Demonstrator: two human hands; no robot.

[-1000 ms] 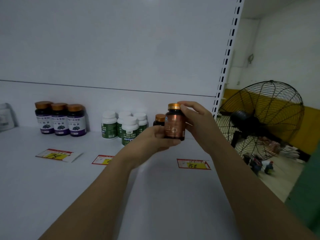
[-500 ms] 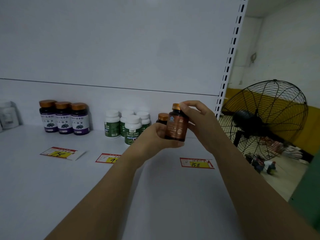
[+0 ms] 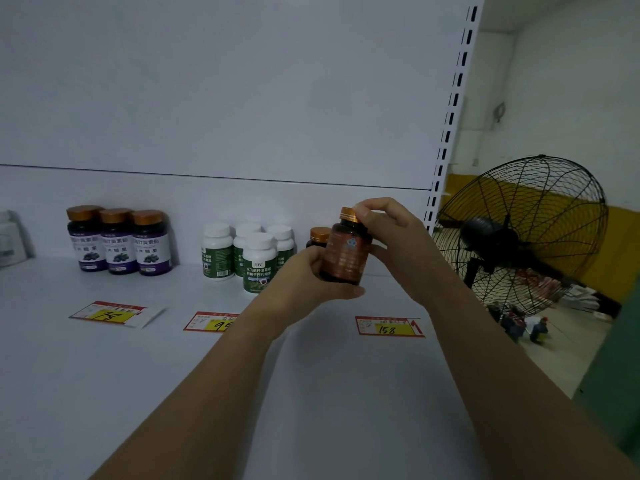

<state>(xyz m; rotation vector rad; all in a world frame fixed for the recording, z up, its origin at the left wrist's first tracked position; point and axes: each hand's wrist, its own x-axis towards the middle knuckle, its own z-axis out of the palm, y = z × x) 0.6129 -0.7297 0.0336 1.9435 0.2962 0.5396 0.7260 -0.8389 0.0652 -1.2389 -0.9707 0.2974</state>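
1. Three purple bottles (image 3: 119,242) stand in a row at the back left of the shelf (image 3: 173,393).
2. Four white bottles (image 3: 249,254) cluster mid-shelf, one in front of the other three.
3. There are two brown bottles with gold caps. One spare bottle (image 3: 318,236) stands on the shelf, and the other is held.
4. Three price tags (image 3: 389,327) lie flat along the shelf front.
5. One fan (image 3: 519,237) stands to the right.
6. The held brown bottle (image 3: 346,252) is raised above the shelf, slightly tilted, just in front of the spare bottle, between both hands.
7. The left hand (image 3: 304,275) curls round its lower body.
8. The right hand (image 3: 391,244) pinches its cap (image 3: 348,214) with bent fingertips, the thumb against the bottle's side.
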